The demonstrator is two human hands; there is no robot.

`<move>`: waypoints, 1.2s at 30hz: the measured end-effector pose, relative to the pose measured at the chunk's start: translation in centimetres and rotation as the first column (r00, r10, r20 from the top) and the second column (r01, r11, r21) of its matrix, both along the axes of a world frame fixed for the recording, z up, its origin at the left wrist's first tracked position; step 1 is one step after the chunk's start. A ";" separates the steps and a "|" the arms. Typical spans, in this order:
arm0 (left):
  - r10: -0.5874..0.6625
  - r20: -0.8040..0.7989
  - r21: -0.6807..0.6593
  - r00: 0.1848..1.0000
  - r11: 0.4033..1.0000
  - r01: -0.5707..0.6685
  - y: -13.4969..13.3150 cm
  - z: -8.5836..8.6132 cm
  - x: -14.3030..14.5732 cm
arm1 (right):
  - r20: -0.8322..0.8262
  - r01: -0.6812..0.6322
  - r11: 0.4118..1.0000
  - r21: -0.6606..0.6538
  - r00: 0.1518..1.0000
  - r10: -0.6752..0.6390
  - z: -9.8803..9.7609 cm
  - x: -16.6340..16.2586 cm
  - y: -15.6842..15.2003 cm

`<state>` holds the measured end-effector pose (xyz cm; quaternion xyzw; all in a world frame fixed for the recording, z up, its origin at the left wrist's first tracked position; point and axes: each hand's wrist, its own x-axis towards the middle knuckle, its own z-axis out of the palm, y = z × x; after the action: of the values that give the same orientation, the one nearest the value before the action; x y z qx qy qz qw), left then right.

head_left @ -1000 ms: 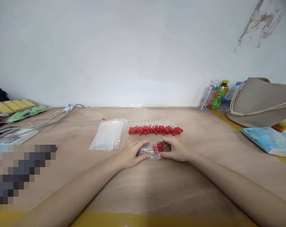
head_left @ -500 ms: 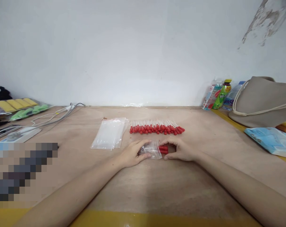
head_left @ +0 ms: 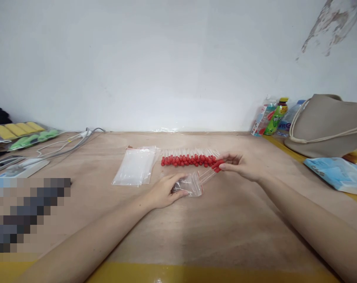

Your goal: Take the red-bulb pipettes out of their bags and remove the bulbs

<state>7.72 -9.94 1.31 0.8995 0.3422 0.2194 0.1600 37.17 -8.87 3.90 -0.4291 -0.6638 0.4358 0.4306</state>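
Open wood runs from the hands to the tabletop [head_left: 196,236] near edge. Left hand [head_left: 163,192] grips bag [head_left: 190,185]; right hand [head_left: 241,167] pinches droppers [head_left: 209,173].

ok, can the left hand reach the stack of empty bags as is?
Probably yes: the stack lies just beside the left hand, bare table between. It would have to release the small bag first.

Left of the row of red-capped clear tubes [head_left: 190,160], a pixelated grey-tan patch [head_left: 29,214] hid whatever lay there; far right, a beige cloth bag [head_left: 328,125] was cropped.
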 end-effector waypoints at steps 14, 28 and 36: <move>0.002 0.003 0.015 1.000 1.000 -0.002 0.2 -0.2 0.0 | 0.090 0.399 0.575 0.714 0.763 -0.641 -2.2 1.6 2.9; 0.001 0.013 0.027 1.000 1.000 -0.001 0.3 -0.4 -0.1 | 0.355 0.101 0.679 0.727 0.792 -0.497 -4.1 0.3 3.3; -0.004 0.002 0.038 1.000 0.999 0.004 0.4 -0.4 -0.1 | 0.225 0.249 0.631 0.735 0.788 -0.573 -3.9 -0.6 3.5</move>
<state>7.65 -9.59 0.86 0.9029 0.3361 0.2264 0.1434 36.57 -5.40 -0.01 -0.4744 -0.7334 -0.0553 0.4838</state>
